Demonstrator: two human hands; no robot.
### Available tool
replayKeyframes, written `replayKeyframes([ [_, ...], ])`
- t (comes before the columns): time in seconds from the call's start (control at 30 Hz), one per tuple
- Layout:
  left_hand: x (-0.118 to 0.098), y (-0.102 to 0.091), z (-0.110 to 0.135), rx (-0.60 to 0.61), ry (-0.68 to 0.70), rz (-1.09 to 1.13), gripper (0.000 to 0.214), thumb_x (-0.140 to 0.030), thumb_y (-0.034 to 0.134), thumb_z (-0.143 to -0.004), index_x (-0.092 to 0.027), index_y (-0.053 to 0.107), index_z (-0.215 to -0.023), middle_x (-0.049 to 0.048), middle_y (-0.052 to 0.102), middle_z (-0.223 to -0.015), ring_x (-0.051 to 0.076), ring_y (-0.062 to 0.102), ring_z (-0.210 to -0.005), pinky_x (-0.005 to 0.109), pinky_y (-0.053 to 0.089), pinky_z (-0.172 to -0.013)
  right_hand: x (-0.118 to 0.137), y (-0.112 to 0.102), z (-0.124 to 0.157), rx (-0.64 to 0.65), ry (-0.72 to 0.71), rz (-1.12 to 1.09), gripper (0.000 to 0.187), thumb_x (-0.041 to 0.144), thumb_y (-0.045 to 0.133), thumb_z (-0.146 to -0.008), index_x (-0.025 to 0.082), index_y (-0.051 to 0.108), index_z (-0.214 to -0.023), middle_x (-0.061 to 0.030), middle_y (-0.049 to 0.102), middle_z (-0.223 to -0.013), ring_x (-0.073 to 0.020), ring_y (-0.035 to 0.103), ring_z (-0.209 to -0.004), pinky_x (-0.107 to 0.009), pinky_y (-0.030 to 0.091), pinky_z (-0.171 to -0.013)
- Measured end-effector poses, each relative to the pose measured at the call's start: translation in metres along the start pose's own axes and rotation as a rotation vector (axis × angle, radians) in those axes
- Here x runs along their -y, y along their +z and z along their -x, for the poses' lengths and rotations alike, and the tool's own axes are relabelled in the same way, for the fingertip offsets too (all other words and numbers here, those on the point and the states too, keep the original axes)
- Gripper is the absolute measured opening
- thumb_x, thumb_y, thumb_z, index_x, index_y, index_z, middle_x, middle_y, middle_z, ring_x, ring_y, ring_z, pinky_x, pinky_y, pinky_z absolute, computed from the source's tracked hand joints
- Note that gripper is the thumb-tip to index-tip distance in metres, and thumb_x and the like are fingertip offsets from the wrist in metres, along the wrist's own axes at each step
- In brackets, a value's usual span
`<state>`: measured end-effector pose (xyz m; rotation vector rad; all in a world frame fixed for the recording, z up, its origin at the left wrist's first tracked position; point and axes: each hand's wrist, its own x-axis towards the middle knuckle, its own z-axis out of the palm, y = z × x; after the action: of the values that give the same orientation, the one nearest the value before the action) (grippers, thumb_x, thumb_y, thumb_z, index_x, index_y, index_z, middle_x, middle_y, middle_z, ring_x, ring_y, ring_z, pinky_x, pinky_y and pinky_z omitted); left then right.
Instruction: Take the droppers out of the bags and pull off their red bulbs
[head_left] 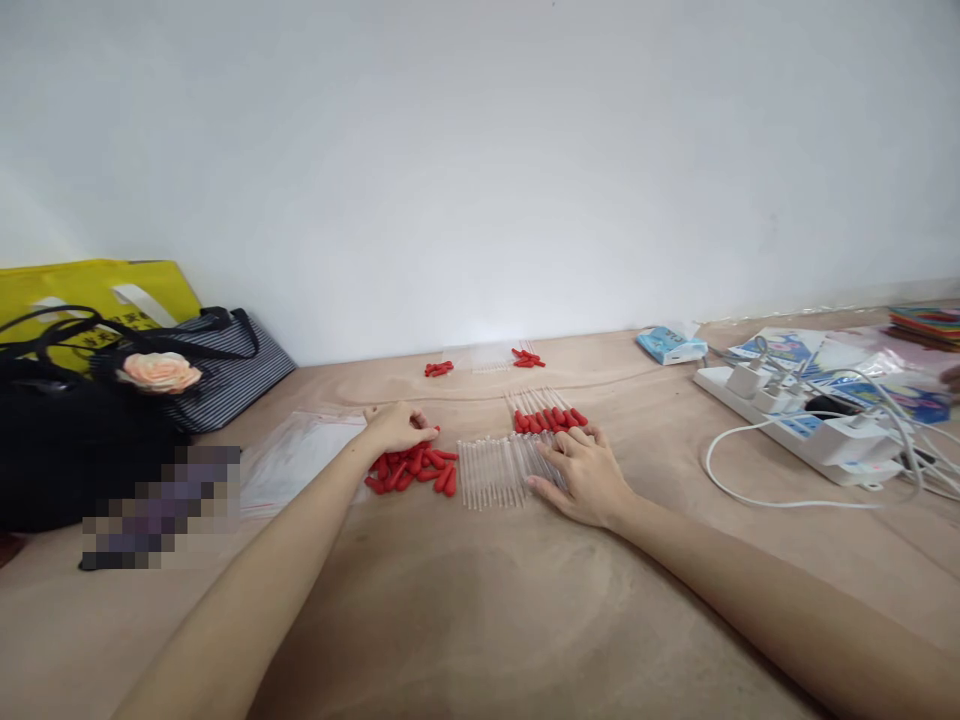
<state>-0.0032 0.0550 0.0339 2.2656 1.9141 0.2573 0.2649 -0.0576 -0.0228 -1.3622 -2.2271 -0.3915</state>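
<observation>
My left hand (396,428) is over a heap of red rubber dropper bulbs (409,470), its thumb and fingertips closed on one red bulb. A row of clear, slim dropper tubes (491,475) lies side by side to the right of the heap. Across the right end of that row rests my right hand (589,475), thumb and fingers apart and touching the tubes; its palm hides part of what lies beneath. Just beyond that hand, several droppers with red bulbs fitted (551,420) lie in a row, tips pointing to the wall.
Clear plastic bags (300,460) lie left of the heap. Farther back are two small red-bulb groups (439,369) beside a clear bag. A white power strip (795,425) with cables and a blue tissue pack (671,345) sit right; bags (225,370) stand left.
</observation>
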Motion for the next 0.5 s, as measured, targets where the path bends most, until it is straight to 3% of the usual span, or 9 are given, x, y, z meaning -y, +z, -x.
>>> replayKeyframes([
  [0.13, -0.011, 0.000, 0.002, -0.058, -0.011, -0.027, 0.033, -0.054, 0.055, -0.063, -0.022, 0.065, -0.065, 0.0059, 0.067, -0.087, 0.029, 0.054, -0.095, 0.051, 0.021, -0.092, -0.002, -0.003, 0.000, 0.028, 0.004, -0.064, 0.053, 0.058, 0.041, -0.078, 0.016, 0.060, -0.103, -0.0071, 0.057, -0.082, -0.0192, 0.046, -0.080, -0.037, 0.024, -0.079],
  [0.27, -0.041, 0.007, 0.003, -0.088, 0.024, -0.003, 0.028, -0.049, 0.053, -0.067, -0.023, 0.063, -0.069, 0.0033, 0.064, -0.097, 0.027, 0.051, -0.100, 0.050, 0.019, -0.094, -0.009, -0.007, 0.000, -0.006, 0.047, -0.122, 0.048, 0.055, 0.039, -0.081, 0.019, 0.061, -0.104, -0.0056, 0.056, -0.079, -0.0180, 0.047, -0.078, -0.035, 0.024, -0.076],
  [0.37, -0.072, 0.020, 0.001, -0.051, 0.040, 0.042, 0.029, -0.050, 0.051, -0.068, -0.024, 0.064, -0.069, 0.0013, 0.067, -0.086, 0.024, 0.055, -0.093, 0.044, 0.026, -0.092, -0.016, -0.008, 0.000, -0.078, 0.125, -0.137, 0.039, 0.044, 0.035, -0.087, 0.021, 0.065, -0.093, -0.0041, 0.056, -0.073, -0.0160, 0.047, -0.075, -0.033, 0.024, -0.073],
  [0.5, -0.105, 0.040, -0.010, 0.008, -0.011, 0.100, 0.039, -0.055, 0.045, -0.070, -0.022, 0.065, -0.064, 0.0032, 0.067, -0.075, 0.025, 0.058, -0.085, 0.044, 0.030, -0.088, -0.022, -0.006, -0.002, -0.151, 0.185, -0.117, 0.041, 0.036, 0.032, -0.089, 0.021, 0.067, -0.074, -0.0029, 0.054, -0.066, -0.0140, 0.045, -0.069, -0.031, 0.023, -0.071],
])
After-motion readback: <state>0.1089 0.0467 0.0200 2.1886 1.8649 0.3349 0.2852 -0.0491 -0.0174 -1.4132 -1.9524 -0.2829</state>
